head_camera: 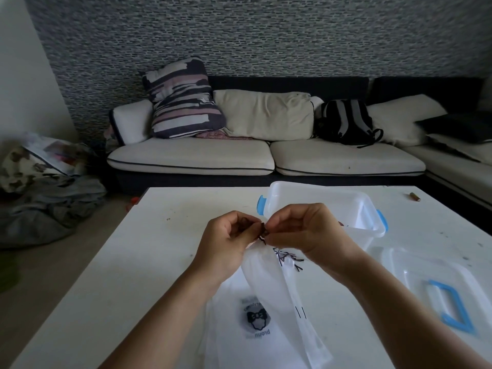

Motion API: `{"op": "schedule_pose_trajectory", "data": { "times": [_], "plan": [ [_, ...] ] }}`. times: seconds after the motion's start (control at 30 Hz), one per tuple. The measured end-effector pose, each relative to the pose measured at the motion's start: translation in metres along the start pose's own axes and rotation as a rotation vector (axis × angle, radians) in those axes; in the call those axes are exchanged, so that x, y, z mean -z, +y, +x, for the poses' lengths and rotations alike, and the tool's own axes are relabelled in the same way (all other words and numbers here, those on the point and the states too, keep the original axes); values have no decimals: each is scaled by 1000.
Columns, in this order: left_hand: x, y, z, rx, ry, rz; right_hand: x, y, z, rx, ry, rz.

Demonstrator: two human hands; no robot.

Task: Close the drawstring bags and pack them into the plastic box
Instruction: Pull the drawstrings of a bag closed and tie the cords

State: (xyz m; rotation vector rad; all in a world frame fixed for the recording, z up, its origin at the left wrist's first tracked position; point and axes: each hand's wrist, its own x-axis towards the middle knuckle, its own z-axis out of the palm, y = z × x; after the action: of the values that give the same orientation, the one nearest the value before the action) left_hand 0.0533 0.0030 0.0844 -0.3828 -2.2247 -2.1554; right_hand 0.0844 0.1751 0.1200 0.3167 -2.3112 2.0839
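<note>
Pinching the dark drawstring (262,233) between curled fingers, the left hand (229,242) and right hand (306,230) hold a white drawstring bag (269,278) over the table's (149,249) middle, before the open plastic box (319,206). Uneven pulling could snag the cord, leaving the mouth gaping.

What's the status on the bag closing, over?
Both hands, left and right, pinching dark drawstring. White bag lifted, unpacked. Box open behind.

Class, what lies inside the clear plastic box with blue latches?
Through the clear plastic box with blue latches nothing shows inside; the right hand covers its near left corner, so that part stays unseen.
</note>
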Motion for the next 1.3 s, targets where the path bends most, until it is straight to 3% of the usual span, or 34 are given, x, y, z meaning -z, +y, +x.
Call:
{"op": "schedule_pose_trajectory", "data": {
  "times": [0.2, 0.47, 0.7, 0.87, 1.07, 1.2, 1.3],
  "plan": [
    [2, 4, -2, 56, -2, -151, -5, 3, 0, 121, 29, -221],
    [3, 4, -2, -2, 21, -150, -7, 1, 3, -93, 104, 234],
    [2, 7, -4, -112, 40, -98, -5, -1, 2, -114, 88, 284],
    [-1, 9, -6, -183, 24, -90, -4, 1, 4, -106, 81, 214],
    [-3, 15, -9, -93, -9, -279, -3, 4, 5, -44, 92, -23],
    [2, 15, -7, -100, 11, -268, -2, 5, 5, 79, 113, -132],
    [4, 14, -3, -154, 26, -136, 0, 8, 6, 98, 70, -151]
  ]
}}
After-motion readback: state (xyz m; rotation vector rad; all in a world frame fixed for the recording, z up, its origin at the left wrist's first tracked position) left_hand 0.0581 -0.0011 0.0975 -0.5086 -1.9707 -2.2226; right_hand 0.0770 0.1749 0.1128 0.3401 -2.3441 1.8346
